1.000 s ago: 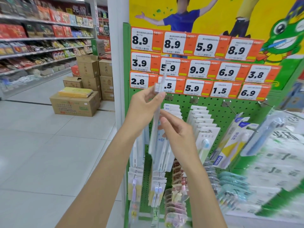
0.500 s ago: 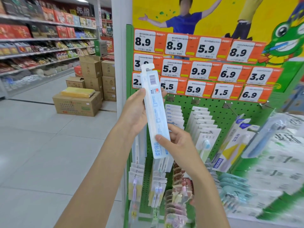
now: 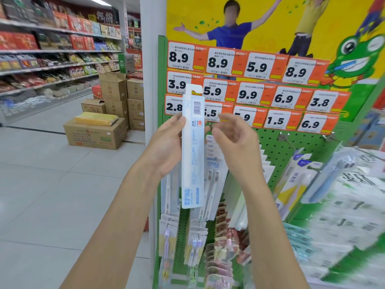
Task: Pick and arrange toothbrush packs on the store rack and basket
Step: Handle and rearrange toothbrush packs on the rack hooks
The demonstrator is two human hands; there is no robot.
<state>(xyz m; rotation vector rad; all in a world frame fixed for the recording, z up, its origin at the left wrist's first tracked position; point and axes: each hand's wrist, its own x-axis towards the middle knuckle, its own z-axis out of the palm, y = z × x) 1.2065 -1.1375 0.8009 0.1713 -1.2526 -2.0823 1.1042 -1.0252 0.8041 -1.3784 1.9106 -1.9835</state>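
1. Toothbrush pack (image 3: 192,163) – long, pale blue and white, held upright at frame centre, in front of the green pegboard rack (image 3: 270,142). Barcode and hang tab are at its top; blue lettering is at its bottom.
2. Left hand (image 3: 166,149) – clamped on the pack's upper half. The thumb is set against the left edge, and a fingertip is seen past the right edge from behind.
3. Right hand (image 3: 233,140) – just right of the pack, apart from it. Fingers are loosely curled and nothing is held.
4. The hands are kept apart, with the pack between them.
5. Orange-and-white price tags (image 3: 248,94) are fixed in three rows across the rack's top. The pack's tab overlaps the 3.9 and 2.8 tags.
6. A twin toothbrush pack (image 3: 212,184) is hung on the rack directly behind the held pack. Smaller packs (image 3: 195,243) are hung lower down.
7. Right edge of frame: blurred white-and-green packaging (image 3: 354,205) – contents cannot be told.
8. A yellow poster (image 3: 270,21) with a cartoon frog (image 3: 354,55) is mounted above the rack.
9. Left of frame: stacked cartons (image 3: 113,88) are set on the tiled floor (image 3: 52,195), and one low carton (image 3: 95,134) is topped by a yellow pack (image 3: 95,118).
10. Stocked store shelves (image 3: 41,59) are seen at upper left.
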